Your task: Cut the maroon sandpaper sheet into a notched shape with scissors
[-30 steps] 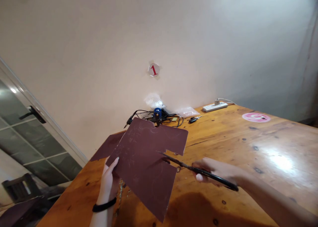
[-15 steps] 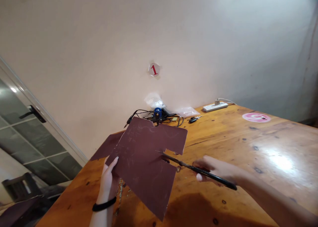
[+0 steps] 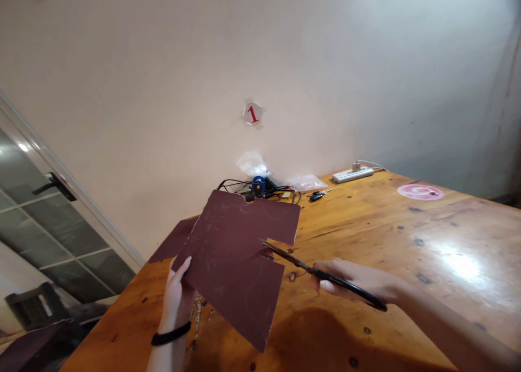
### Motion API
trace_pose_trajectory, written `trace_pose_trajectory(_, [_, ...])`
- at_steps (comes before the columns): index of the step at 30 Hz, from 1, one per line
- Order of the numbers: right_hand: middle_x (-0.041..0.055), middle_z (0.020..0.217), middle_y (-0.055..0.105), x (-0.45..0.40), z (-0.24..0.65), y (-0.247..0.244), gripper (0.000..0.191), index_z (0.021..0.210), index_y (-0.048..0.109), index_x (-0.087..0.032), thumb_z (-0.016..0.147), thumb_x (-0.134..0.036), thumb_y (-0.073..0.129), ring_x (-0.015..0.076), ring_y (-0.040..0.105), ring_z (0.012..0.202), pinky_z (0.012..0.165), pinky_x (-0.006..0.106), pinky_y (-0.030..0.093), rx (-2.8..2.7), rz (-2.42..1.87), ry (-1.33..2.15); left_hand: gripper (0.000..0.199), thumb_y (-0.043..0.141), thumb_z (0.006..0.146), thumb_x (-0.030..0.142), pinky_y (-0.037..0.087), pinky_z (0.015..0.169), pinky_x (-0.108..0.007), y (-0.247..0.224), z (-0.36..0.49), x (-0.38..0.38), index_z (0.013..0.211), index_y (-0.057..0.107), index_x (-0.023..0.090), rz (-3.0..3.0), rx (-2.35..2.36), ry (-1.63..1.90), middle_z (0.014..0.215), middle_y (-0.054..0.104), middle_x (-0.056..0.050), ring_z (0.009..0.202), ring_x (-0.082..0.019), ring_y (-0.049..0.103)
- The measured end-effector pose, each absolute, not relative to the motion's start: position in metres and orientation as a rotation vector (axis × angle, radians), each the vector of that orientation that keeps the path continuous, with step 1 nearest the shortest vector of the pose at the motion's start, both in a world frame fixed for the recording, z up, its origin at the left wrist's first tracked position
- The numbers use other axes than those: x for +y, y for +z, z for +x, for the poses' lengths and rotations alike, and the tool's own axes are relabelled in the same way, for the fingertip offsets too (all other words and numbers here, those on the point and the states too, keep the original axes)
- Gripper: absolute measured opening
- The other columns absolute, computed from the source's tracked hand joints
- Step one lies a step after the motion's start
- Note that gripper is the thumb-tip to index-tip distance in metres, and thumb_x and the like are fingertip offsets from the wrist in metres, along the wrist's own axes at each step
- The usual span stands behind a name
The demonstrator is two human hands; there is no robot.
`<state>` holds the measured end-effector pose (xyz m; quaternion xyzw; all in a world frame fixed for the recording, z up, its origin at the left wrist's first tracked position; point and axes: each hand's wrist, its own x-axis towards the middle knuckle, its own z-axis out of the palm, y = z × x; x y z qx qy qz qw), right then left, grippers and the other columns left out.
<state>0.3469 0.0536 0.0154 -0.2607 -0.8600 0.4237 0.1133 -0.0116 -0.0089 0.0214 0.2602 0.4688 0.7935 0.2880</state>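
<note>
Head view: left hand (image 3: 176, 293) grips the left corner of a maroon sheet (image 3: 232, 258) tilted over the surface (image 3: 350, 220); scissors (image 3: 296, 262), long axis slanting, point leftward into its notched right edge, grasped by the nearer right hand (image 3: 354, 273)

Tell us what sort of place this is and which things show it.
Probably an indoor workroom, though I can't be sure: a wooden table stands by a wall, a power strip lies on it, and the right hand holds scissors at a brown sheet.
</note>
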Motion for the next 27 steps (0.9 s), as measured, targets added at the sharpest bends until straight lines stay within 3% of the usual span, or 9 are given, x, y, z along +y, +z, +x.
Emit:
trace_pose_trajectory(4, [0.0009,0.074,0.043,0.0521,0.3465,0.0189,0.076,0.083,0.050,-0.016,0.071,-0.089,0.030,0.0186,0.042,0.070,0.064,0.030,0.036,-2.497,-0.776,1.303,0.044,0.077,0.063,0.023,0.053,0.082,-0.031,0.0221,-0.0096,-0.0086,0.106,0.067,0.024,0.747,1.280,2.110,0.100,0.073,-0.002,0.097,-0.022,0.066])
trace_pose_trajectory(13, [-0.0033,0.064,0.037,0.0531,0.3464,0.0202,0.072,0.082,0.050,-0.016,0.073,-0.086,0.033,0.0133,0.035,0.058,0.051,0.025,0.028,-2.487,-0.731,1.366,0.044,0.078,0.063,0.021,0.056,0.070,-0.026,0.0221,-0.0099,-0.0089,0.106,0.069,0.026,0.741,1.252,2.123,0.094,0.073,0.000,0.082,-0.017,0.066])
trace_pose_trajectory(27, [-0.0027,0.063,0.037,0.0523,0.3461,0.0214,0.075,0.084,0.050,-0.014,0.072,-0.087,0.033,0.0128,0.035,0.055,0.048,0.024,0.025,-2.462,-0.691,1.411,0.048,0.079,0.063,0.023,0.054,0.073,-0.026,0.0230,-0.0091,-0.0097,0.109,0.068,0.025,0.766,1.269,2.118,0.097,0.073,0.000,0.084,-0.018,0.067])
